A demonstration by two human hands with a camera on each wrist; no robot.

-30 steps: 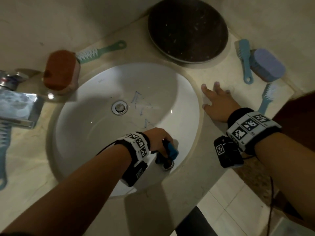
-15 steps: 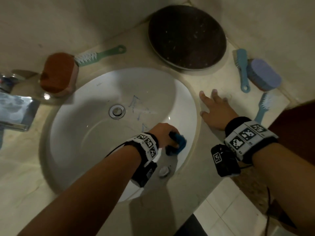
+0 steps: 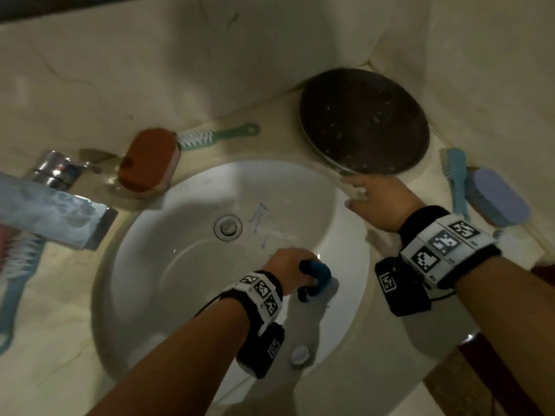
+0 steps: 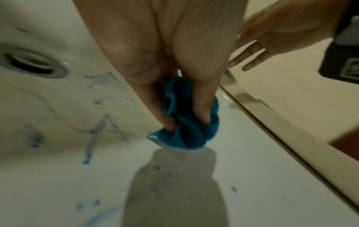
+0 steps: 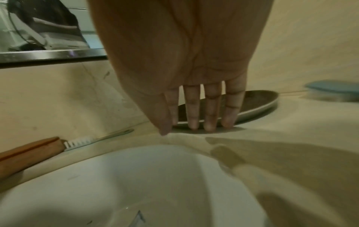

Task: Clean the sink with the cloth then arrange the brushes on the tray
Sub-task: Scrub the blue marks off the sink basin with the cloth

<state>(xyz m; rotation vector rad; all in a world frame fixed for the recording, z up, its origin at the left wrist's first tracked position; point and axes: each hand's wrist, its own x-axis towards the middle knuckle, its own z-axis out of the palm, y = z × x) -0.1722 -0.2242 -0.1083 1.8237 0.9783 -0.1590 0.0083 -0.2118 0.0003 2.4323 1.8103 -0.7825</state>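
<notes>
on the far left of the beige stone counter (image 3: 54, 340) a light blue long-handled brush (image 3: 16, 295) is seen under the chrome tap (image 3: 57, 202); it can be forgotten later, because the tap hides part of it. behind the white oval ceramic sink (image 3: 168, 280) a brown oval block brush (image 3: 148, 160) and a green-handled brush with white bristles (image 3: 216, 136) are lying, touching each other. in the basin, blue ink-like scribbles (image 4: 97, 130) are still present near the metal drain (image 3: 228, 228). the left hand (image 3: 289, 270) is curled tightly around the small bunched teal cloth (image 4: 186, 122), which is pressed on the sink wall to the right of the marks. so little cloth is exposed that the marks could be smeared, or some could be missed. the right hand (image 3: 375, 196) is open, with straight fingers (image 5: 210, 110), and holds nothing; the fingertips are at the rim of the dark round tray (image 3: 365, 121). if weight is put there, the tray may be tipped or pushed. on the right, a teal brush (image 3: 456, 175) and a lilac oval brush (image 3: 498, 199) are waiting beside each other.
</notes>
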